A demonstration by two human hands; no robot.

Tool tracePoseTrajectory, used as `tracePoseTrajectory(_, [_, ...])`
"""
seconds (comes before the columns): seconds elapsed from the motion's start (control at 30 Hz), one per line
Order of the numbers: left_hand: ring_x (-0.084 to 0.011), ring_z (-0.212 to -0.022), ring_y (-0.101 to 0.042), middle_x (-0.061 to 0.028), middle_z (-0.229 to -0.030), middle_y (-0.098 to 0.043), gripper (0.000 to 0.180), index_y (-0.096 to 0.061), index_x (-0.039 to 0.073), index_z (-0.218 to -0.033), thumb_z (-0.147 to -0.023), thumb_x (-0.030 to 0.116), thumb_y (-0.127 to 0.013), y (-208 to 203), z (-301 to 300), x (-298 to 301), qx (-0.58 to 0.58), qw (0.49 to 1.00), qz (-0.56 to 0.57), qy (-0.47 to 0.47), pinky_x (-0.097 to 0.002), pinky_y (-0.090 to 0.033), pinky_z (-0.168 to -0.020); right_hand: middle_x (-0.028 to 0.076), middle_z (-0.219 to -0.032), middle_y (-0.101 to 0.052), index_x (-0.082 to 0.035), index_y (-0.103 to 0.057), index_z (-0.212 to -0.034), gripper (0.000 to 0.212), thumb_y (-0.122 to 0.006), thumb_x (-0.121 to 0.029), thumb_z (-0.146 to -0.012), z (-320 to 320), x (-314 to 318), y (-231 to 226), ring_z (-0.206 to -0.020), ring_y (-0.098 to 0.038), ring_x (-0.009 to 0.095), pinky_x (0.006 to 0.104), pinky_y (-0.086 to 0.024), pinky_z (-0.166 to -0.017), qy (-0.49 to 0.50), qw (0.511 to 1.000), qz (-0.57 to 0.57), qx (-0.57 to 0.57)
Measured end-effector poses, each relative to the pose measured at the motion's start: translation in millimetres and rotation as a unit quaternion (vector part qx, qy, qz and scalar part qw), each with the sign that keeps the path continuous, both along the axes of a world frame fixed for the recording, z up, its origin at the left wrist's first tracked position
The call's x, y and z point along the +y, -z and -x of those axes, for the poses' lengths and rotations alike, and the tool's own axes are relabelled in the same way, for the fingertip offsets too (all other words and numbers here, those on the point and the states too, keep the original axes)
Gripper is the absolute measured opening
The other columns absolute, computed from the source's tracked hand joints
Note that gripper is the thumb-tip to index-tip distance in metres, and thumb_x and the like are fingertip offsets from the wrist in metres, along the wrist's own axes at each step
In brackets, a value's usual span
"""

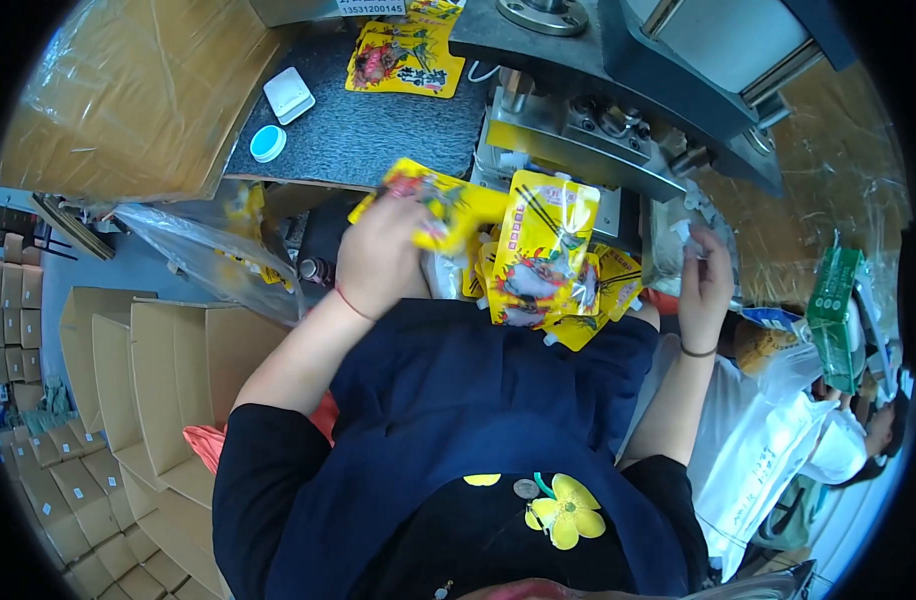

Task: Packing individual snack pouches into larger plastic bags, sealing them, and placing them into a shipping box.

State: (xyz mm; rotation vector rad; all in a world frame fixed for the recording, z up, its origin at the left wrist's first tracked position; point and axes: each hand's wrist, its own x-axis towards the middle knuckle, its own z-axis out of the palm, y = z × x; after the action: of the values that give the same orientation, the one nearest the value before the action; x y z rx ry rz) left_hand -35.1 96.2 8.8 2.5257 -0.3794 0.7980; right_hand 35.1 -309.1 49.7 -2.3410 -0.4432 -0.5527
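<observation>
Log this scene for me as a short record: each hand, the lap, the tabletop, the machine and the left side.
Left hand: holding a printed yellow pouch
Right hand: raised, fingers at a small white piece; grip unclear
Lap: pile of yellow pouches, overlapping
Tabletop: more pouches, a white square dish, a round blue-topped container
Machine: metal, beyond the pile
Left side: open cardboard boxes
</observation>
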Motion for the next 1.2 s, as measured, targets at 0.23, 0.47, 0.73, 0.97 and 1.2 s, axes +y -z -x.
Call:
tracePoseTrajectory(0.23, [-0.0387,-0.129,-0.051,-0.0144,-0.131,-0.061,0.028,-0.070,0.007,-0.103,-0.084,0.028,-0.064,115.6,-11.7,-119.0,0.134,0.954,-0.126,0.235,-0.0478,-0.040,-0.110,0.016,-0.122,-0.059,-0.002,-0.039,-0.126,0.033,-0.051,0.008,-0.096,-5.2,35.5,6.6,-0.100,-0.063,0.018,0.0267,-0.052,-0.081,-0.044,0.974,-0.209,0.078])
tracePoseTrajectory(0.47, [-0.0312,-0.128,-0.054,-0.0120,-0.148,-0.050,0.059,-0.066,0.014,-0.124,-0.086,0.058,-0.064,219.3,-68.0,-152.8,0.477,0.803,-0.300,0.197,-0.0425,-0.045,-0.104,0.008,-0.108,-0.065,0.000,-0.059,-0.114,0.026,-0.066,0.005,-0.089,14.9,24.1,11.4,-0.086,-0.061,0.011,0.0231,-0.049,-0.075,-0.011,0.991,-0.055,0.119])
tracePoseTrajectory(0.73, [-0.0363,-0.104,-0.067,-0.0137,-0.119,-0.068,0.042,-0.062,0.007,-0.124,-0.096,0.039,-0.060,189.0,-52.6,-131.4,0.496,0.831,-0.136,0.215,-0.0452,-0.052,-0.088,0.011,-0.096,-0.064,-0.001,-0.063,-0.110,0.018,-0.061,-0.005,-0.093,38.0,12.1,15.2,-0.084,-0.063,0.021,0.0305,-0.050,-0.079,-0.012,0.999,-0.035,0.038])
tracePoseTrajectory(0.97, [-0.0069,-0.082,-0.062,-0.0033,-0.091,-0.071,0.025,-0.068,-0.004,-0.106,-0.098,0.019,-0.065,74.4,-6.4,-110.7,0.441,0.788,0.389,0.178,-0.0262,-0.052,-0.075,0.007,-0.094,-0.066,-0.001,-0.064,-0.105,0.014,-0.058,-0.012,-0.098,30.3,39.9,15.3,-0.083,-0.062,0.016,0.0300,-0.050,-0.075,-0.132,0.984,-0.054,0.103])
tracePoseTrajectory(1.2, [-0.0076,-0.077,-0.064,-0.0044,-0.085,-0.073,0.029,-0.070,-0.002,-0.101,-0.096,0.026,-0.069,25.2,10.4,-113.4,0.457,0.768,0.392,0.219,-0.0238,-0.052,-0.070,0.010,-0.094,-0.067,-0.001,-0.066,-0.104,0.014,-0.060,-0.012,-0.096,13.4,71.2,-11.1,-0.084,-0.063,0.020,0.0301,-0.049,-0.075,-0.214,0.972,-0.041,0.086])
